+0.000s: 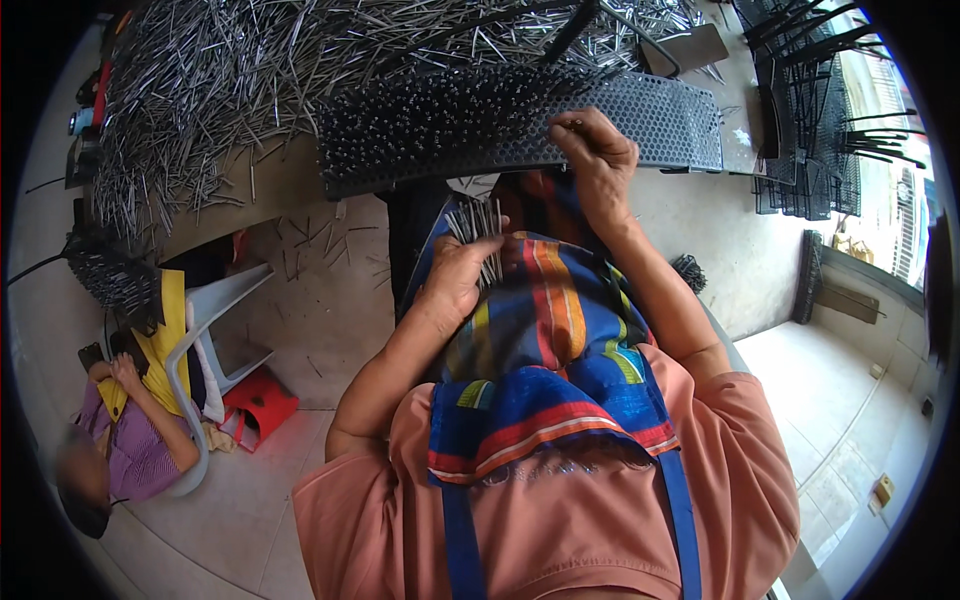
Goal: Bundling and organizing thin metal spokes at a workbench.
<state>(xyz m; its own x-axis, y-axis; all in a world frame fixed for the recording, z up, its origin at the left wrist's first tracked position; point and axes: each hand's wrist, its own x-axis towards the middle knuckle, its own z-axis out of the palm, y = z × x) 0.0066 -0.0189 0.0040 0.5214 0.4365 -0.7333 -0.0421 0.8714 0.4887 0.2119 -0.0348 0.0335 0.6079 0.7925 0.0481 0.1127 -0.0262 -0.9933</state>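
Observation:
My left hand (465, 268) is closed round a bundle of thin metal rods (478, 225), held upright over my lap in front of the panel. Just above the panel's right half is my right hand (603, 160), its thumb and fingertips pinched together. A small glint shows between those fingers, too small to name. The dark perforated metal panel (675, 118) lies across the table's near edge. Rods (430, 120) stand close together in the holes of its left and middle part, while bare holes show on the right.
A large pile of loose metal rods (240, 70) covers the table behind and left of the panel. At the left, another person (140, 440) sits on a grey plastic chair (190, 350) near a red bag (262, 405). Black mesh racks (815, 130) stand at the right.

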